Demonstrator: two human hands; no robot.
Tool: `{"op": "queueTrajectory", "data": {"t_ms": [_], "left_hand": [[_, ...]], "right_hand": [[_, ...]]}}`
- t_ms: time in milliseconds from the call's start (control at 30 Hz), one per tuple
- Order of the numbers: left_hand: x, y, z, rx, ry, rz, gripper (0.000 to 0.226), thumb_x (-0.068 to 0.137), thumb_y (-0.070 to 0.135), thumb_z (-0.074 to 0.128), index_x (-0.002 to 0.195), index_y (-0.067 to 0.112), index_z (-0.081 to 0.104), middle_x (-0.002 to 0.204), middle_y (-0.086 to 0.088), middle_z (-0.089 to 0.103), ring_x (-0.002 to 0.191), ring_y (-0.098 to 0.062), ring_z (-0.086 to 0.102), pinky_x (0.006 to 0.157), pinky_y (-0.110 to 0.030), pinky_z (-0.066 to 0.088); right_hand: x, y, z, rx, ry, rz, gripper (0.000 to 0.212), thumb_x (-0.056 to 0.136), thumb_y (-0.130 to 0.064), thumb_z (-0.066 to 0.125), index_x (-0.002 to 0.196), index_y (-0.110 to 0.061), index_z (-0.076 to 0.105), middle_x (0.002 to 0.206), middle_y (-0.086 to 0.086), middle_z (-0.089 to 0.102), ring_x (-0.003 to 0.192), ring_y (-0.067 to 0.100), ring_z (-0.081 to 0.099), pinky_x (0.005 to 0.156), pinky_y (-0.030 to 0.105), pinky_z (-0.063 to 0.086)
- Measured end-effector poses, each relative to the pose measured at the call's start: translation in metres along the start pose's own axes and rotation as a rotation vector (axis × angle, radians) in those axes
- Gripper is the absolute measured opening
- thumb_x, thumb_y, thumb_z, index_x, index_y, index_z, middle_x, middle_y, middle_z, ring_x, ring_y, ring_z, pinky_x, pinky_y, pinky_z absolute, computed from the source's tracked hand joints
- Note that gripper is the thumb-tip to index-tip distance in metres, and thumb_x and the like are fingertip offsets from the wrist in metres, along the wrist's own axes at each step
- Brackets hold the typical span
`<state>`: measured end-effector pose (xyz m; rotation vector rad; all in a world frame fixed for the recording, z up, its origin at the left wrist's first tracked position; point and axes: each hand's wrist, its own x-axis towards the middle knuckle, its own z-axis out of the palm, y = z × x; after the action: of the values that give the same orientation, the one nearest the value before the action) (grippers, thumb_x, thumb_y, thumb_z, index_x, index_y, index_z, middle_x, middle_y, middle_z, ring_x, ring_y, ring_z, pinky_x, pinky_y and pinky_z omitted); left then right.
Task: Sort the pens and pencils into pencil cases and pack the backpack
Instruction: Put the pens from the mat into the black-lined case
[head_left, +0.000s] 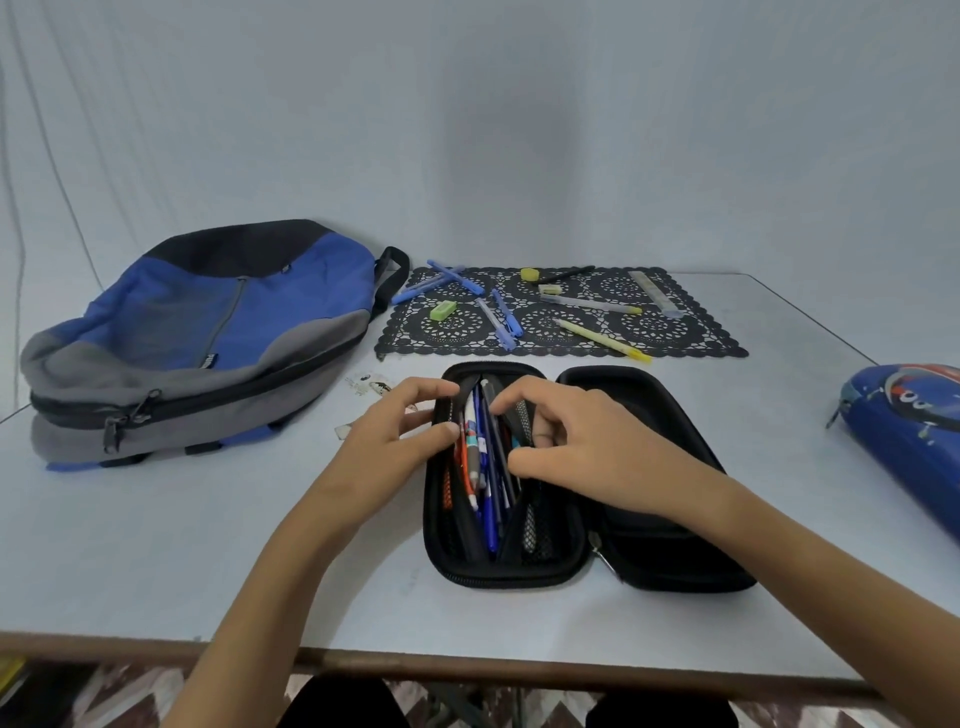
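A black pencil case (670, 525) lies open in front of me. Its left half holds several pens (485, 467), blue, white and orange. My left hand (395, 436) touches the case's left rim with fairly straight fingertips. My right hand (571, 441) curls over the middle and pinches the mesh flap (527, 525) beside the pens. A blue, grey and black backpack (208, 338) lies flat at the left with its zipper shut. On a black lace mat (691, 338) behind the case lie several blue pens (501, 322), two yellow pens (602, 340), erasers (442, 310) and a ruler (655, 293).
A blue printed pencil case (909, 431) lies at the right edge of the table. Small stickers or paper scraps (371, 385) sit between the backpack and the black case. The table's front edge (467, 662) runs just below my forearms.
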<state>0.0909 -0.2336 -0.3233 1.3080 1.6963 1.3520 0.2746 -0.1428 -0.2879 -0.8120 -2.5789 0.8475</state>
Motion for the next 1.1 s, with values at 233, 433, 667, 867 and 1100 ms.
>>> {"op": "queueTrajectory", "data": {"t_ms": [233,433,667,867,1100], "left_hand": [[-0.002,0.004,0.004,0.121,0.094,-0.009,0.031,0.076,0.029,0.073,0.104,0.036,0.063,0.116,0.014,0.061,0.111,-0.004,0.057,0.096,-0.032,0.048],[-0.005,0.017,0.008,0.609,0.219,0.039,0.028,0.063,0.05,0.049,0.066,0.026,0.062,0.104,0.017,0.055,0.097,-0.007,0.053,0.079,-0.028,0.037],[0.0,0.018,0.019,0.359,0.143,0.046,0.028,0.081,0.036,0.049,0.076,0.011,0.058,0.108,0.018,0.058,0.114,-0.005,0.05,0.094,-0.037,0.043],[-0.002,0.003,0.028,0.428,0.152,0.121,0.023,0.085,0.04,0.041,0.076,0.02,0.048,0.093,0.014,0.062,0.125,0.002,0.044,0.084,-0.034,0.044],[-0.014,0.007,0.031,0.357,0.182,0.182,0.014,0.098,0.047,0.038,0.1,0.039,0.05,0.108,0.043,0.047,0.115,0.02,0.039,0.088,-0.018,0.034]], "right_hand": [[-0.001,-0.001,0.002,0.01,0.016,-0.045,0.033,0.079,-0.028,0.063,0.11,-0.038,0.061,0.063,-0.004,0.05,0.058,0.005,0.044,0.064,0.033,0.042],[0.0,-0.002,0.014,-0.203,0.08,-0.164,0.035,0.086,-0.029,0.056,0.119,-0.036,0.067,0.095,-0.005,0.048,0.093,0.012,0.044,0.085,0.031,0.041],[0.006,0.005,0.015,-0.238,0.021,-0.26,0.058,0.072,-0.047,0.03,0.108,-0.032,0.073,0.132,-0.014,0.054,0.12,0.011,0.04,0.1,0.045,0.035],[0.01,0.01,0.01,-0.291,-0.07,-0.339,0.047,0.085,-0.04,0.032,0.101,-0.026,0.073,0.124,-0.016,0.062,0.113,0.015,0.048,0.095,0.045,0.041],[0.006,0.026,-0.002,0.045,0.043,-0.299,0.038,0.095,-0.009,0.053,0.132,-0.02,0.057,0.128,-0.011,0.059,0.118,0.001,0.052,0.102,0.025,0.04]]}}
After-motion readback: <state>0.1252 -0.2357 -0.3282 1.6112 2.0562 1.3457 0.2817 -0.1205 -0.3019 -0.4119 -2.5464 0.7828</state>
